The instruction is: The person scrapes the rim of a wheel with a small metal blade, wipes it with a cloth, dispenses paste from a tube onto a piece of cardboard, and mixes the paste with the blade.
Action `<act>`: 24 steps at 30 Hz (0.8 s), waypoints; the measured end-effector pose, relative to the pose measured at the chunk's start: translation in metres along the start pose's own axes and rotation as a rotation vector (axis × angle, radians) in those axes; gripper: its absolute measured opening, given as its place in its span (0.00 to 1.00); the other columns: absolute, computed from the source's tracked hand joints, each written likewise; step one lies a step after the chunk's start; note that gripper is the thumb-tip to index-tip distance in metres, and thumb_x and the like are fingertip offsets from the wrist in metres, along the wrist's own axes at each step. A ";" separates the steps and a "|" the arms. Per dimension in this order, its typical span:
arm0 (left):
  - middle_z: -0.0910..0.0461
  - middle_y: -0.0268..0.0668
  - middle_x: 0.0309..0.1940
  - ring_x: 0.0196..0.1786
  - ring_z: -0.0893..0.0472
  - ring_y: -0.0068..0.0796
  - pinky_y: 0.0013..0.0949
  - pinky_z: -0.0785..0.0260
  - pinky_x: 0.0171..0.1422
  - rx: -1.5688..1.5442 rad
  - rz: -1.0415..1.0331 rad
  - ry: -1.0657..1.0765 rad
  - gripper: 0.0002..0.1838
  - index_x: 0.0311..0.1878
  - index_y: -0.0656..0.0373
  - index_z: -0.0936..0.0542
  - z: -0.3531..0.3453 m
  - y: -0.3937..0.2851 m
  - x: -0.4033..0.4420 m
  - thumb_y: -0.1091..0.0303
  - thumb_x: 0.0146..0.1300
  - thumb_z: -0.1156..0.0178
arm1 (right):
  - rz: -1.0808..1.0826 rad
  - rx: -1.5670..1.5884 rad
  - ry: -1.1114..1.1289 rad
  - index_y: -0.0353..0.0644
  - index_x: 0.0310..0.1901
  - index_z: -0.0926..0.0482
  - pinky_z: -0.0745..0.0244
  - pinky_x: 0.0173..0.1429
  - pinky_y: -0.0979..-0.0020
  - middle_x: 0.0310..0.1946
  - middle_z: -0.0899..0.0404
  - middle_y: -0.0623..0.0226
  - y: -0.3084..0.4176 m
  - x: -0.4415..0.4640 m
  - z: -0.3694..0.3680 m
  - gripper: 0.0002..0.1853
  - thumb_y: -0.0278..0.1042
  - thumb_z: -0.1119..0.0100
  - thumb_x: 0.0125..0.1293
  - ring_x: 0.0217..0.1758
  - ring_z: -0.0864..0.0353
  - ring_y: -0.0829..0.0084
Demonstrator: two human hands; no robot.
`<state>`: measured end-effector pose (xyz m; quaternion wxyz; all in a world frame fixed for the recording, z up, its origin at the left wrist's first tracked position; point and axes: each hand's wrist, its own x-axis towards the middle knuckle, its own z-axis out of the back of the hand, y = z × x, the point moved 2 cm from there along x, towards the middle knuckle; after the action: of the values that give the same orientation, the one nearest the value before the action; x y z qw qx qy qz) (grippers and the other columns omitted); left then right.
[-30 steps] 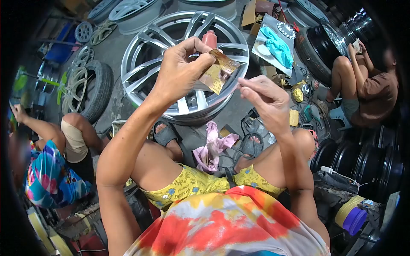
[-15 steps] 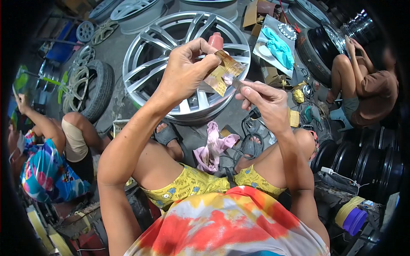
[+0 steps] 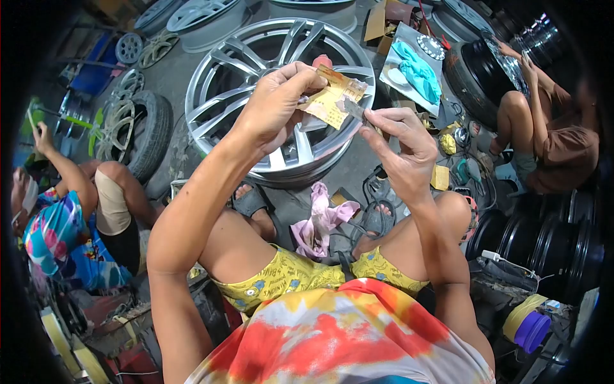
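In front of me my left hand (image 3: 278, 105) is closed, its thumb and fingers pinching a worn yellowish piece of sheet (image 3: 329, 105) with printed marks and torn edges. My right hand (image 3: 406, 144) pinches a small flat metal scraper (image 3: 354, 110) between thumb and fingers. The scraper's blade lies against or just over the sheet's right side; I cannot tell whether they touch. Behind the left hand shows the top of a red bottle (image 3: 322, 61), mostly hidden. Beneath both hands lies a large silver multi-spoke wheel rim (image 3: 224, 57).
A pink cloth (image 3: 320, 224) lies between my feet. Turquoise gloves (image 3: 416, 70) rest on a sheet at the right. Tyres, including one at left (image 3: 153, 128), and black rims (image 3: 531, 243) stand around. One person sits at each side, working. Cables cross the floor at right.
The scraper has drawn slightly right and up, and my right hand's fingers have opened out a little. The yellowish sheet is tilted flatter, and more of the red bottle is covered.
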<state>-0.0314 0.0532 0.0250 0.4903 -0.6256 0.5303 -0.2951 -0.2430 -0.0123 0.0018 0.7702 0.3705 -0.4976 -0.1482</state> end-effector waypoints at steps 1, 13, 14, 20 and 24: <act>0.19 0.33 0.38 0.41 0.15 0.20 0.28 0.17 0.50 -0.010 0.010 -0.003 0.03 0.42 0.59 0.22 0.000 -0.002 -0.001 0.72 0.68 0.42 | -0.005 0.014 0.013 0.39 0.47 0.11 0.20 0.49 0.73 0.42 0.14 0.62 -0.001 0.000 0.001 0.16 0.17 0.26 0.56 0.45 0.14 0.72; 0.20 0.30 0.35 0.37 0.21 0.17 0.25 0.23 0.46 0.154 -0.188 -0.024 0.03 0.39 0.60 0.21 0.014 -0.003 0.004 0.71 0.67 0.38 | -0.049 0.042 0.106 0.38 0.47 0.11 0.22 0.47 0.75 0.40 0.13 0.60 0.002 0.003 0.019 0.14 0.16 0.30 0.59 0.42 0.14 0.72; 0.20 0.31 0.35 0.38 0.22 0.16 0.24 0.27 0.47 0.206 -0.206 -0.027 0.05 0.39 0.61 0.20 0.014 -0.002 0.005 0.70 0.66 0.36 | -0.052 0.040 0.104 0.38 0.47 0.11 0.22 0.47 0.75 0.40 0.13 0.60 0.003 0.004 0.018 0.14 0.16 0.30 0.59 0.42 0.14 0.72; 0.20 0.30 0.34 0.37 0.23 0.15 0.24 0.28 0.45 0.297 -0.202 0.032 0.04 0.39 0.60 0.19 0.003 -0.006 -0.004 0.70 0.66 0.36 | -0.008 -0.024 0.167 0.38 0.47 0.11 0.22 0.46 0.75 0.39 0.13 0.61 0.001 0.008 0.015 0.13 0.17 0.30 0.60 0.42 0.15 0.73; 0.20 0.31 0.34 0.38 0.23 0.15 0.24 0.29 0.45 0.223 -0.150 0.043 0.04 0.39 0.60 0.19 0.006 0.001 0.000 0.70 0.67 0.37 | -0.073 0.038 0.203 0.38 0.47 0.11 0.22 0.45 0.75 0.38 0.14 0.62 0.000 0.004 0.014 0.12 0.18 0.31 0.61 0.41 0.15 0.74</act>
<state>-0.0262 0.0556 0.0219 0.5219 -0.5986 0.4562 -0.4015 -0.2531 -0.0209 0.0078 0.8034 0.4161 -0.4061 -0.1283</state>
